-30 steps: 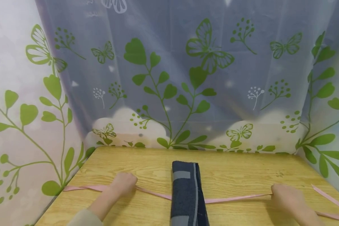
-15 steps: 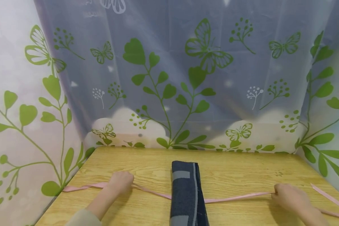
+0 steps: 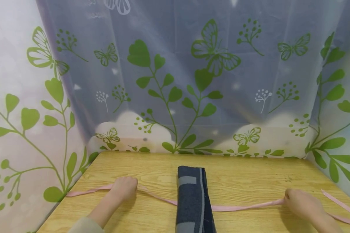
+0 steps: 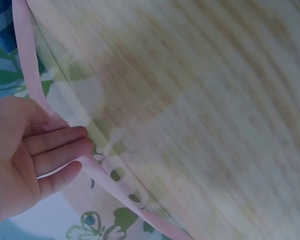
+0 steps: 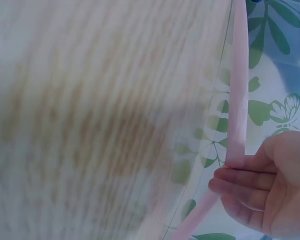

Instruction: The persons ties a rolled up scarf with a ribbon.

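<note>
A long pink ribbon [image 3: 233,207] runs across the table and passes beneath a folded dark blue cloth with grey stripes [image 3: 189,200]. My left hand [image 3: 124,188] pinches the ribbon to the left of the cloth; in the left wrist view the thumb and index finger meet on the ribbon [image 4: 31,65] while the other fingers [image 4: 60,150] lie beside it. On the right, my right hand [image 3: 303,203] pinches the ribbon between thumb and fingers, which the right wrist view shows on the ribbon [image 5: 238,90]. The ribbon's middle is hidden by the cloth.
The wooden table [image 3: 151,161] meets a grey-blue curtain [image 3: 163,106] printed with green leaves and butterflies at its back edge. One loose ribbon end [image 3: 341,204] lies bent at the far right, and the other trails to the table's left edge.
My left hand has shifted slightly left and my right hand slightly right, both still pinching the ribbon. The ribbon right of the cloth hangs a little slacker. The cloth has stayed put.
</note>
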The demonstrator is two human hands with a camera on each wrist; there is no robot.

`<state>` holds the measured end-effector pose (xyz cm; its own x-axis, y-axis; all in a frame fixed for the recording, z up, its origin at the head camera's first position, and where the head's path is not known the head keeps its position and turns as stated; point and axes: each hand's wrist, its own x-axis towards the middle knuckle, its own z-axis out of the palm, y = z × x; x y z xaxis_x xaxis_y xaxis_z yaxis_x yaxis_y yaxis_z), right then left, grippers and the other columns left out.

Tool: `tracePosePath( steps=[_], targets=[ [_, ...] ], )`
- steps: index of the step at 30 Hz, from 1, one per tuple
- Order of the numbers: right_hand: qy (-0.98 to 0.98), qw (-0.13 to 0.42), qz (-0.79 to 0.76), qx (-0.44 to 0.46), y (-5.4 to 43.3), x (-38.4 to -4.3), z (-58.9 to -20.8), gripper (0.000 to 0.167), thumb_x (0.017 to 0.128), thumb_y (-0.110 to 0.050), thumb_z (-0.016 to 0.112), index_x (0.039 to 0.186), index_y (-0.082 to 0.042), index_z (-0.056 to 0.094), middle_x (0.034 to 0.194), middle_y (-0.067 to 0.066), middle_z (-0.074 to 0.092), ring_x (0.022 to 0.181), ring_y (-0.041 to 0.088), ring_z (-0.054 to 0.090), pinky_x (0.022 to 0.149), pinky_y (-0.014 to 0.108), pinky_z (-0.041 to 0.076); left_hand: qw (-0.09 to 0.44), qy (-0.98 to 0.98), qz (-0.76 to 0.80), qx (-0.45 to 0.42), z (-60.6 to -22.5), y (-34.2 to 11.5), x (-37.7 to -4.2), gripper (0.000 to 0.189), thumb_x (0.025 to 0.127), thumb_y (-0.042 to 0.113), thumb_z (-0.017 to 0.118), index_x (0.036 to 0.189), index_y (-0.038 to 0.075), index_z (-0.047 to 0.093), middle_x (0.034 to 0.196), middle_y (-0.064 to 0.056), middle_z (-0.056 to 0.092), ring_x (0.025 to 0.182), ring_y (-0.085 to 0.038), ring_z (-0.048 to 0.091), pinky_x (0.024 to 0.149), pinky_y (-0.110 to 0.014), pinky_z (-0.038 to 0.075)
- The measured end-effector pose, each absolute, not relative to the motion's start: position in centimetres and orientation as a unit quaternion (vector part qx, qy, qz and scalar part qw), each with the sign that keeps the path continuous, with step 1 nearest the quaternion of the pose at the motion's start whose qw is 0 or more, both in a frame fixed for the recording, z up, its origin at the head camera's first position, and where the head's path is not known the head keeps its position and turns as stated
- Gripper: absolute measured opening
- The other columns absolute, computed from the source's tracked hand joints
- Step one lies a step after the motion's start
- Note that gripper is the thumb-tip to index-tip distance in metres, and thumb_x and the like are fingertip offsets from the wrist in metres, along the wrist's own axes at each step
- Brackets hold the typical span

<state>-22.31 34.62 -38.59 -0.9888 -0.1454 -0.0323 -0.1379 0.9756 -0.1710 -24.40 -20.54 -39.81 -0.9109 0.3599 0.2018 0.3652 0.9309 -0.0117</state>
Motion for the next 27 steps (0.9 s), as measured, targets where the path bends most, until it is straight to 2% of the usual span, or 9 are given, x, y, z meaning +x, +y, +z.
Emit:
tracePosePath(
  steps=[4, 9, 14, 18, 22, 25, 27],
  targets=[
    [0.991, 0.004, -0.111, -0.068, 34.3, -22.3, -38.2, 0.021, 0.09, -0.01, 0.042, 0.078, -0.007, 0.058, 0.059, 0.0, 0.041, 0.053, 0.015, 0.037, 0.049, 0.031, 0.032, 0.098, -0.98, -0.043, -0.17, -39.6, -20.3, -24.5, 0.033, 0.087, 0.009, 0.051, 0.057, 0.013, 0.04, 0.052, 0.003, 0.032, 0.045, -0.008, 0.027, 0.043, -0.022, 0.027],
    [0.99, -0.005, -0.132, -0.054, 34.1, -22.4, -38.0, 0.031, 0.096, -0.018, 0.036, 0.071, -0.01, 0.053, 0.057, 0.001, 0.038, 0.052, 0.015, 0.035, 0.05, 0.031, 0.03, 0.128, -0.975, -0.052, -0.175, -39.4, -20.1, -24.6, 0.039, 0.094, 0.016, 0.049, 0.056, 0.015, 0.038, 0.049, 0.005, 0.029, 0.042, -0.006, 0.024, 0.041, -0.019, 0.024],
    [0.99, -0.019, -0.133, -0.05, 34.0, -22.5, -37.9, 0.036, 0.097, -0.02, 0.034, 0.064, -0.012, 0.046, 0.055, 0.0, 0.035, 0.051, 0.014, 0.032, 0.05, 0.03, 0.028, 0.146, -0.973, -0.064, -0.165, -39.4, -19.9, -24.7, 0.034, 0.093, 0.019, 0.054, 0.06, 0.011, 0.047, 0.052, 0.004, 0.035, 0.042, -0.006, 0.031, 0.04, -0.018, 0.029],
    [0.99, -0.027, -0.131, -0.045, 34.0, -22.5, -37.7, 0.035, 0.095, -0.017, 0.035, 0.063, -0.012, 0.049, 0.054, 0.0, 0.035, 0.05, 0.014, 0.03, 0.048, 0.03, 0.027, 0.151, -0.974, -0.06, -0.156, -39.4, -19.8, -24.8, 0.027, 0.091, 0.02, 0.057, 0.068, 0.007, 0.057, 0.058, 0.002, 0.04, 0.047, -0.009, 0.038, 0.042, -0.021, 0.035],
    [0.99, -0.035, -0.127, -0.044, 33.9, -22.4, -37.5, 0.032, 0.094, -0.016, 0.038, 0.068, -0.011, 0.057, 0.054, 0.0, 0.037, 0.05, 0.015, 0.032, 0.047, 0.03, 0.027, 0.157, -0.973, -0.075, -0.153, -39.2, -19.7, -24.9, 0.026, 0.09, 0.019, 0.058, 0.068, 0.005, 0.06, 0.061, -0.001, 0.047, 0.049, -0.01, 0.039, 0.042, -0.021, 0.036],
    [0.99, -0.036, -0.128, -0.049, 33.9, -22.4, -37.4, 0.031, 0.094, -0.015, 0.038, 0.071, -0.011, 0.059, 0.054, 0.0, 0.036, 0.049, 0.014, 0.031, 0.047, 0.03, 0.028, 0.155, -0.969, -0.128, -0.142, -38.9, -19.5, -25.0, 0.023, 0.09, 0.017, 0.057, 0.079, -0.001, 0.066, 0.076, -0.011, 0.061, 0.045, -0.008, 0.04, 0.04, -0.019, 0.034],
    [0.99, -0.037, -0.128, -0.052, 33.9, -22.5, -37.4, 0.031, 0.094, -0.016, 0.039, 0.074, -0.009, 0.061, 0.055, 0.001, 0.036, 0.049, 0.014, 0.031, 0.047, 0.03, 0.028, 0.15, -0.965, -0.17, -0.131, -38.7, -19.4, -25.0, 0.026, 0.091, 0.017, 0.056, 0.09, -0.006, 0.067, 0.09, -0.02, 0.064, 0.043, -0.008, 0.04, 0.038, -0.019, 0.034]
  ],
)
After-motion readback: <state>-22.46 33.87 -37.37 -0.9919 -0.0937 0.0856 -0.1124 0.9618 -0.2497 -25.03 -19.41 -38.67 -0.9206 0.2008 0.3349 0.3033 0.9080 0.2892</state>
